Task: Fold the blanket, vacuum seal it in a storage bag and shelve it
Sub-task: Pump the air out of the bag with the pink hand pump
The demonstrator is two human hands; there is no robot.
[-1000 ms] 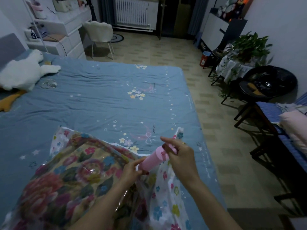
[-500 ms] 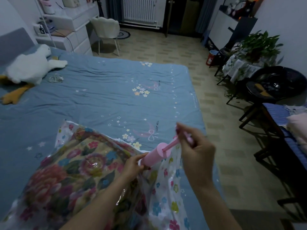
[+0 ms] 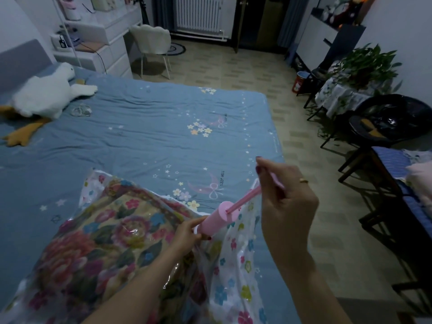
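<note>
Mid-stroke, I see my left hand [image 3: 187, 231] gripping the pink pump [image 3: 218, 220] on the storage bag [image 3: 236, 265]; right hand [image 3: 284, 202] pinches its plunger [image 3: 245, 198], drawn toward two o'clock.

My right hand [image 3: 286, 197] hides the pump handle [image 3: 277, 182] in its curled fingers, my left hand [image 3: 187, 232] covers the pump's base, and the storage bag [image 3: 233, 265] runs off the frame's bottom edge.
</note>
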